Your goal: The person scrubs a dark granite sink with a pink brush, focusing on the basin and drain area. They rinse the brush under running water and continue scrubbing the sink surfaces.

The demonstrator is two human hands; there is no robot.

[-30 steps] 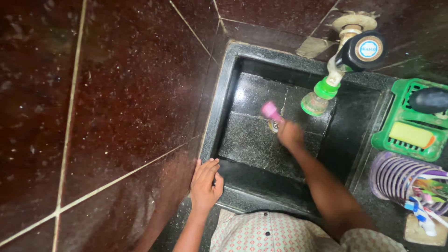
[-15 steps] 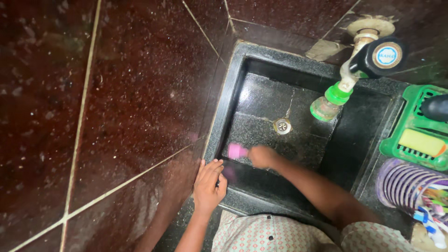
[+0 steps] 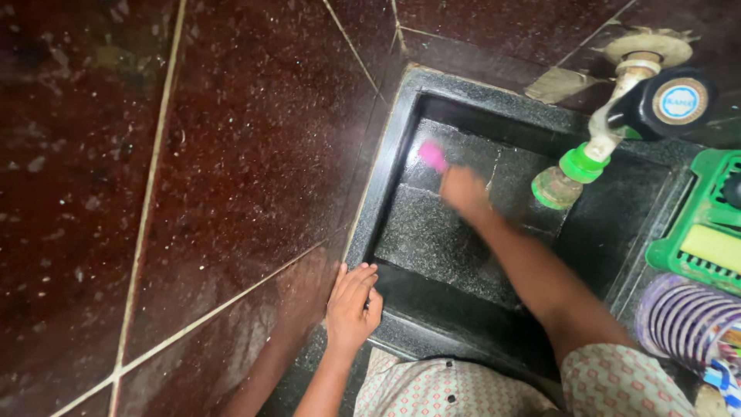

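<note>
My right hand (image 3: 465, 191) is down inside the black stone sink (image 3: 390, 158), closed around a pink scrubber (image 3: 432, 155) that presses against the far left part of the basin floor; hand and scrubber are motion-blurred. My left hand (image 3: 352, 306) rests flat, fingers together, on the sink's near left rim and holds nothing. My forearm hides the drain.
A tap with a green nozzle (image 3: 571, 176) and a black knob (image 3: 670, 100) hangs over the sink's right side. A green soap tray (image 3: 698, 247) and a purple striped holder (image 3: 683, 320) stand at the right. Dark red tiled wall (image 3: 193, 170) fills the left.
My right hand swept the pink scrubber from the drain to the sink's near left corner, then up to its far left. The view shifted slightly; my left hand stayed on the rim.
</note>
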